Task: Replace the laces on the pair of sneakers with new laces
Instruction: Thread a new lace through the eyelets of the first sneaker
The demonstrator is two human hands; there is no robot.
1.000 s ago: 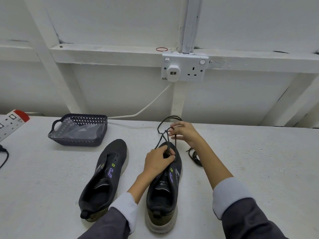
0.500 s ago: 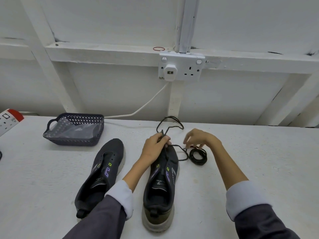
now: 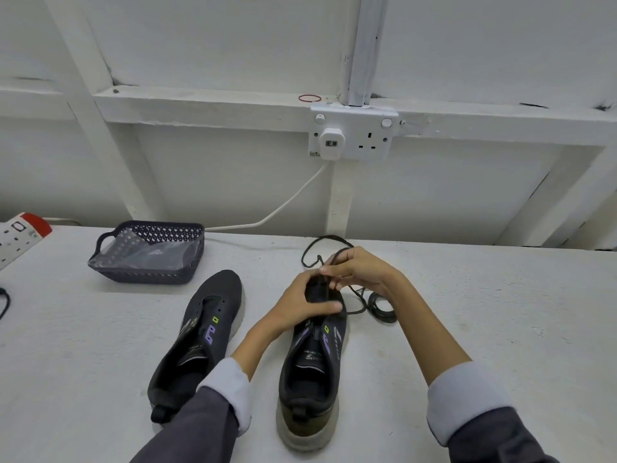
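– White bench [image 3: 100, 329], wall socket [image 3: 354, 135] behind. Grip status?
– Right hand [image 3: 360, 269] pinches the black lace [image 3: 329, 237] at the toe-end eyelets; left hand [image 3: 300, 305] curls over the forefoot of that sneaker [image 3: 310, 362], pinning it to the bench. I read this as early threading.
– Outward?
– Lace slack loops beyond the toe; a coiled lace [image 3: 371, 305] lies just right; the second sneaker [image 3: 213, 295] sits unlaced to the left. Next, I judge: feed the tip through, pull both ends even.

White-painted wall [image 3: 233, 182] with timber framing behind a white table [image 3: 500, 295]; double socket [image 3: 370, 142] (one plug [image 3: 331, 143] in) mid-wall.
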